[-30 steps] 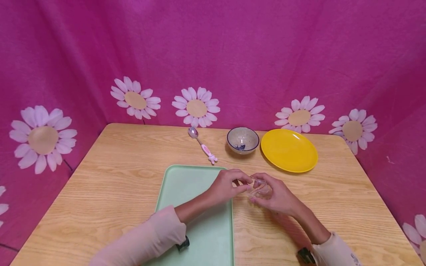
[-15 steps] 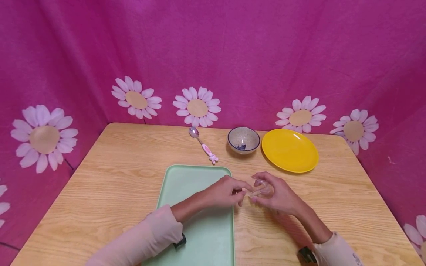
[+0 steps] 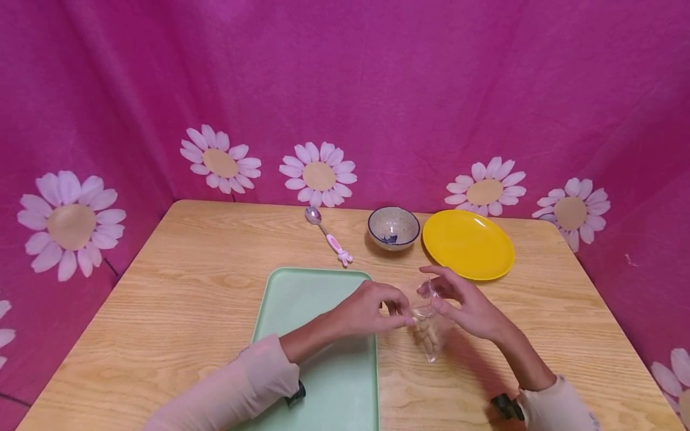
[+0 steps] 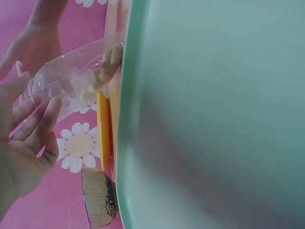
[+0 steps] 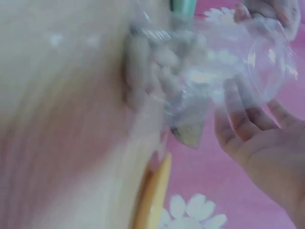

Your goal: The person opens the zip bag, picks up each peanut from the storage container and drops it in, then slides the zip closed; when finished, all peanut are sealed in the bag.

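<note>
A clear plastic bag (image 3: 429,353) hangs just right of the green tray, with beige, lumpy pieces that look like unshelled peanuts (image 3: 426,332) in its lower part. My left hand (image 3: 366,308) pinches the bag's upper edge between thumb and fingers, over the tray's right rim. Loosely spread, the fingers of my right hand (image 3: 471,308) touch the upper bag from the other side. Through the film in the right wrist view, the peanuts (image 5: 167,64) are blurred. The left wrist view shows both hands at the bag's upper end and the peanuts (image 4: 102,74) at its bottom.
The green tray (image 3: 302,287) lies under my left forearm. Behind it are a spoon (image 3: 331,239) with a pink rabbit handle, a speckled bowl (image 3: 393,227) with a blue rim, and a yellow plate (image 3: 469,245). A pink flowered curtain (image 3: 377,90) encloses the wooden table (image 3: 188,287).
My right hand has shifted up and right, its fingers spreading. The bag, earlier mostly hidden within the right hand, now hangs down with its contents showing. My left hand has come to its edge again.
</note>
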Motion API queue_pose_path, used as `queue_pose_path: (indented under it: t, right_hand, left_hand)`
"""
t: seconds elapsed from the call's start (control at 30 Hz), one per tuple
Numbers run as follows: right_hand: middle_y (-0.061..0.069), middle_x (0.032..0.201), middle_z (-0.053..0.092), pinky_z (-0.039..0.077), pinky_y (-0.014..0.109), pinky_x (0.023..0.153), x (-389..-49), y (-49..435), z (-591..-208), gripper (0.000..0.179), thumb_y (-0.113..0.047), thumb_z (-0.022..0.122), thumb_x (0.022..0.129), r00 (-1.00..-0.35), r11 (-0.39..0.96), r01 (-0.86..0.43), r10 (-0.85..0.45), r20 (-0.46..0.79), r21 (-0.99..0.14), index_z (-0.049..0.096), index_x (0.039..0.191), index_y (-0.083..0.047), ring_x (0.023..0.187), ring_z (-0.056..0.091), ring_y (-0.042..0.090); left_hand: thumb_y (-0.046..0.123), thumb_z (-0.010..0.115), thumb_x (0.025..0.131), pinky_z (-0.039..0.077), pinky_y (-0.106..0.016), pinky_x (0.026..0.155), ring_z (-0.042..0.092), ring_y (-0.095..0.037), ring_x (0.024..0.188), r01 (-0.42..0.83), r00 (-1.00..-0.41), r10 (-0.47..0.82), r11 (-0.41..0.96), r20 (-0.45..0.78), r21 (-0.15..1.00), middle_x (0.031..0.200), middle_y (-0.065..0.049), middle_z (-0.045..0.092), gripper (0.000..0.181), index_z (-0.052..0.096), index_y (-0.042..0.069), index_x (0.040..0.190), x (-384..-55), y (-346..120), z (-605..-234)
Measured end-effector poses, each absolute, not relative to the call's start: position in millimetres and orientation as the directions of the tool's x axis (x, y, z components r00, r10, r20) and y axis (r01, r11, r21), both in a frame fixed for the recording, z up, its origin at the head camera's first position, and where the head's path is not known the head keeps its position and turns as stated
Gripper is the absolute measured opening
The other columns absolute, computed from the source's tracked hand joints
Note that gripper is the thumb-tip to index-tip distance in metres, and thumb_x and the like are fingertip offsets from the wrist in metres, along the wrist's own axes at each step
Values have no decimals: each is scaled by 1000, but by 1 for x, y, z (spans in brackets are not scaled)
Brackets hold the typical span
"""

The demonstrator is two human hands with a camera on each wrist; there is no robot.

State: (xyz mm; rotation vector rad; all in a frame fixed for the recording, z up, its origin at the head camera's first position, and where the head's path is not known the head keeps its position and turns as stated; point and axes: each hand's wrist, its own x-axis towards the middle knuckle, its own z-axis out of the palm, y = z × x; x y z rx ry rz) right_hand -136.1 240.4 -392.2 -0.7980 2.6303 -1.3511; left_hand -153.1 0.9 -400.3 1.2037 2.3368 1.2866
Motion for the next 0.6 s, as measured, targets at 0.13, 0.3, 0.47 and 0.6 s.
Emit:
queue_pose_path:
  t: [0.13,0.3,0.47,0.6]
  right_hand:
    - [4,107,65,49,25,92,-134,248,-380,41,-11,65,87,-856,521,-440,-489,166,-731,53,126,-10,99,60,10]
    - [-8,95,68,49,31,89,-130,255,-370,20,-18,76,80,-875,608,-449,-449,183,-655,66,97,-21,92,59,5]
    - [-15,82,68,47,26,85,-128,258,-369,14,-16,76,80,-887,648,-452,-397,234,-613,69,84,-27,80,61,2]
    - [-14,81,68,45,18,85,-129,260,-371,15,-14,77,79,-887,661,-460,-373,272,-593,69,82,-27,80,60,1]
  left_hand:
    - [25,70,86,54,-25,74,55,1,78,542,-672,717,307,185,783,84,8,67,10,70,17,92,-154,1,-398]
    - [22,70,87,54,-25,76,57,1,77,543,-712,670,333,212,771,84,6,70,9,71,15,92,-154,2,-396]
    - [18,69,87,54,-27,77,58,-1,77,584,-730,615,335,298,739,84,3,70,8,71,12,91,-155,3,-394]
    - [17,69,86,53,-29,73,57,-5,78,605,-739,572,331,357,724,85,2,69,8,72,11,91,-156,5,-395]
